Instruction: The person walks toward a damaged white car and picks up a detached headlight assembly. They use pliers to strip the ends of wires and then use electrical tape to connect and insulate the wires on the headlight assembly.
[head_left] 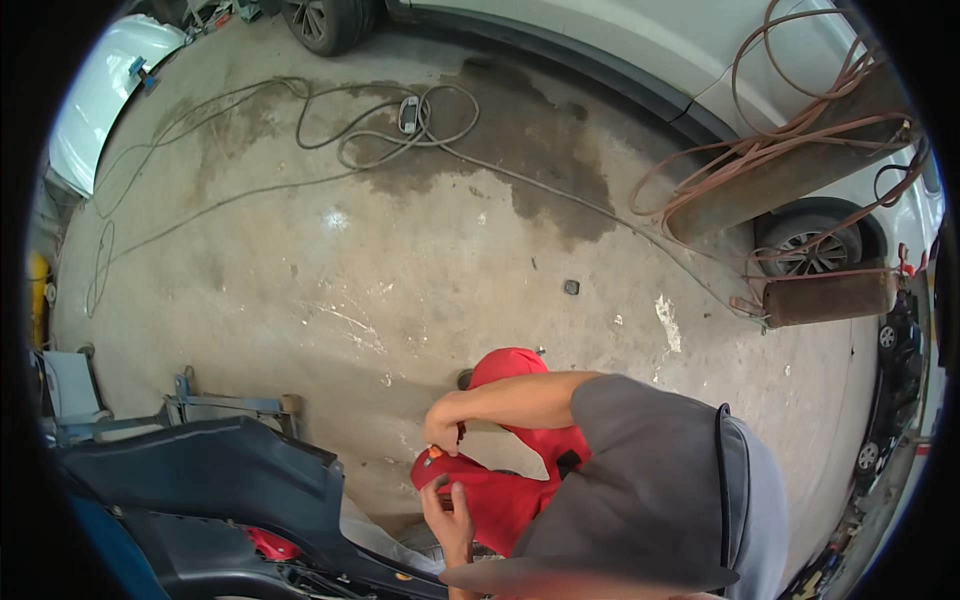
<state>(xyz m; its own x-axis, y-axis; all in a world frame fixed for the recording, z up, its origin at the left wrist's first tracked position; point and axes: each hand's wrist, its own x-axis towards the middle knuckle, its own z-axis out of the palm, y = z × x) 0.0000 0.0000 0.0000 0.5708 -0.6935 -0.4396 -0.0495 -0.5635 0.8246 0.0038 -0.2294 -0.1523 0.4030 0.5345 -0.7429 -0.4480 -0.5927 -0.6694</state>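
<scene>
My right forearm reaches across to the left, and my right hand (443,428) bends down over my red-trousered knee. Its fingers close around a small orange thing (435,453), mostly hidden, whose kind I cannot make out. Just below, my left hand (449,512) comes up from the lower edge. Its thumb and fingers are bent but apart beside the red trouser leg (495,500), and I see nothing held in them. To the left of both hands is a large dark car body panel (225,465) with a red piece (272,544) on it.
A blue-grey metal frame (235,404) stands behind the panel. Grey cable (375,135) loops over the stained concrete floor. A white vehicle (610,35) is at the back. On the right lie rusty cylinders (830,298) with reddish hoses (790,130). A small dark block (572,287) sits mid-floor.
</scene>
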